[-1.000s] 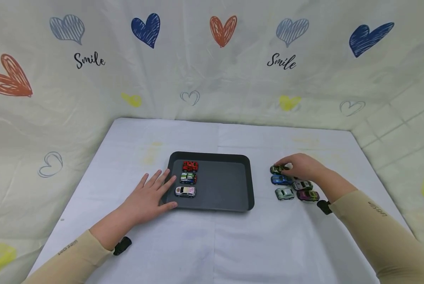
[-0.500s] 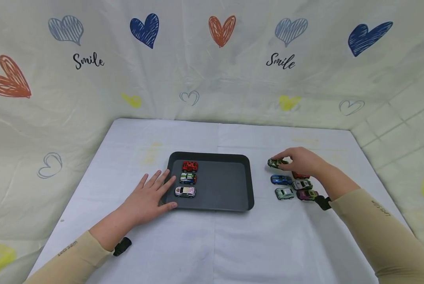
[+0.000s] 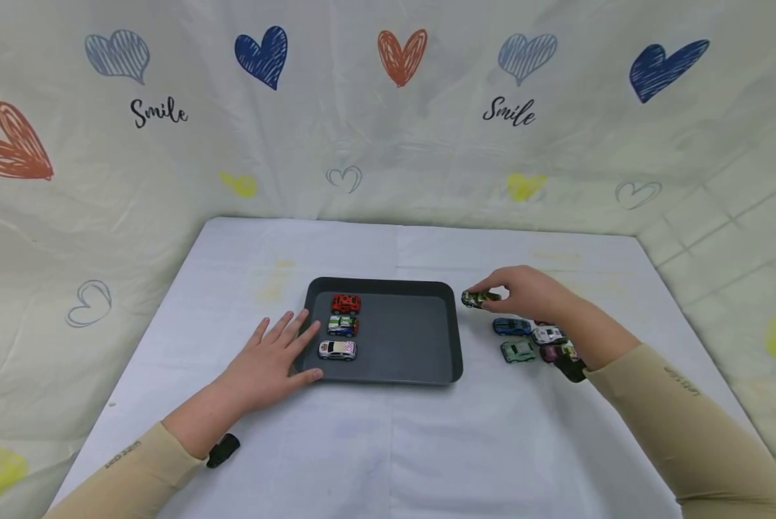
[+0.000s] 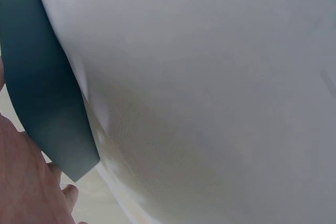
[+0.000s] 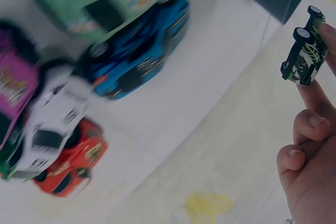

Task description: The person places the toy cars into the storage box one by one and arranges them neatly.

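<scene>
Between thumb and fingers my right hand (image 3: pixel 527 292) pinches a camouflage toy car (image 3: pixel 479 298), just right of the dark grey tray (image 3: pixel 404 375). In the right wrist view the held car (image 5: pixel 306 51) shows its wheels and green-black pattern. My left hand (image 3: pixel 267 367) rests with spread, straight fingers on the tray's left edge. Along the left side of the tray stand a red car (image 3: pixel 346 303), a white, green and blue car (image 3: pixel 342 326) and a white checkered car (image 3: pixel 337 350). The left wrist view shows the tray's outer wall (image 4: pixel 47 77) and part of that hand.
Right of the tray sit a blue car (image 3: pixel 511 326), a pale green car (image 3: pixel 517 352), a white car (image 3: pixel 548 334) and a purple car (image 3: pixel 553 352). A red-orange car (image 5: pixel 71 161) lies against the white one. A white cloth (image 3: pixel 388 447) covers the table.
My right hand has lifted the camouflage car from the group and carried it left toward the tray. The left hand stays in place on the tray edge.
</scene>
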